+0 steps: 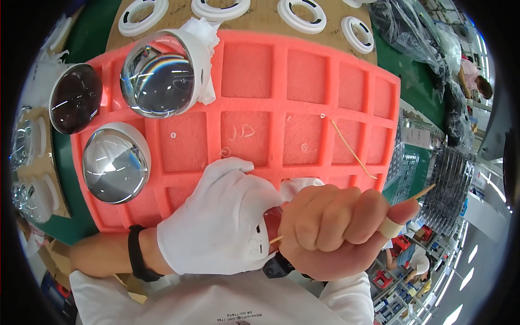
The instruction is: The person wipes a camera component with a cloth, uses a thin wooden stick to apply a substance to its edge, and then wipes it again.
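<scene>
- Pink foam tray [303, 76] with a grid of square pockets lies on the green table [417, 81]; most pockets bare.
- Three large glass dome lenses sit at the tray's left: one in a white holder [160, 76] tilted in an upper pocket, a dark one [76, 97] off the tray's left edge, a mirror-bright one [115, 162] in a lower-left pocket.
- White rings [303, 15] lie in a row on brown board beyond the tray.
- Left hand [216, 222], in a white glove, grip closed around a small object at the tray's near edge; the object is mostly hidden, only a reddish glimpse [272, 221] shows between the hands.
- Right hand [336, 233], bare with a taped fingertip, is fisted tight on a thin wooden stick [425, 190]; one end pokes out past the thumb, the other points at the hidden piece.
- A loose sliver [352, 150] lies across the tray's pockets, apart from both hands.
- Judgement: stick work goes best with the gloved hand bracing the piece against the foam, light pressure, stick tip kept off the optical faces, bare fingers clear of the glass.
</scene>
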A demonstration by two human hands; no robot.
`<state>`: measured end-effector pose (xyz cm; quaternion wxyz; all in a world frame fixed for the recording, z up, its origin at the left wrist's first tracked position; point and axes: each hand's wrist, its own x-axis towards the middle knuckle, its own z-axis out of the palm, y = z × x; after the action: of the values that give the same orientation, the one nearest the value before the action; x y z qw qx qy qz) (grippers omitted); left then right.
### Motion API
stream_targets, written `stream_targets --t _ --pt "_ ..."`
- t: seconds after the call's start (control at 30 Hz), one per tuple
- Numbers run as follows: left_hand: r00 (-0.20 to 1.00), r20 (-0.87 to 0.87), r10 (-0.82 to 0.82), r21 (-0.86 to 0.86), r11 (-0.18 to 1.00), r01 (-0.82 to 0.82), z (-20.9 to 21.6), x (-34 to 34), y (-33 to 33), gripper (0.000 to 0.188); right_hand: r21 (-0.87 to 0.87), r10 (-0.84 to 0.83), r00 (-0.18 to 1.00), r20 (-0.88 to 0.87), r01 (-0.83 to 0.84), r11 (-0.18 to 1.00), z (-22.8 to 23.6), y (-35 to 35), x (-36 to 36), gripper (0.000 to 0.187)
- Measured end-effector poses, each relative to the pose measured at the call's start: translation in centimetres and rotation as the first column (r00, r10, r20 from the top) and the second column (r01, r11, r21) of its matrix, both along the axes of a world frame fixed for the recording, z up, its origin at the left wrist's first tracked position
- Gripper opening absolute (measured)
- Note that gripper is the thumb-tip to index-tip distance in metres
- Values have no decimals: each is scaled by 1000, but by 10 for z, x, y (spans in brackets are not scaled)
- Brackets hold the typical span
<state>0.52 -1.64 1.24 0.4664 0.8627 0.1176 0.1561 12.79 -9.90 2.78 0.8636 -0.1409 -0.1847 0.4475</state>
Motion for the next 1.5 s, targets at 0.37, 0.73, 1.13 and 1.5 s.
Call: stream_targets --t 0.37,0.73,1.13,1.5 --pt "999 29 -26 -163 986 30 4 0 5 29 -44 -53 867 495 86 995 9 -6 -13 63" --pt "999 -4 32 -144 989 -32 1 -2 4 27 -66 -64 930 362 94 993 13 -1 -7 59" --pt "1000 22 -23 -119 993 25 5 -1 6 33 -288 36 978 204 25 957 13 -1 -8 69" --pt "1000 -7 -13 -73 997 12 -2 -4 2 43 -157 146 981 126 -126 980 5 -1 5 61"
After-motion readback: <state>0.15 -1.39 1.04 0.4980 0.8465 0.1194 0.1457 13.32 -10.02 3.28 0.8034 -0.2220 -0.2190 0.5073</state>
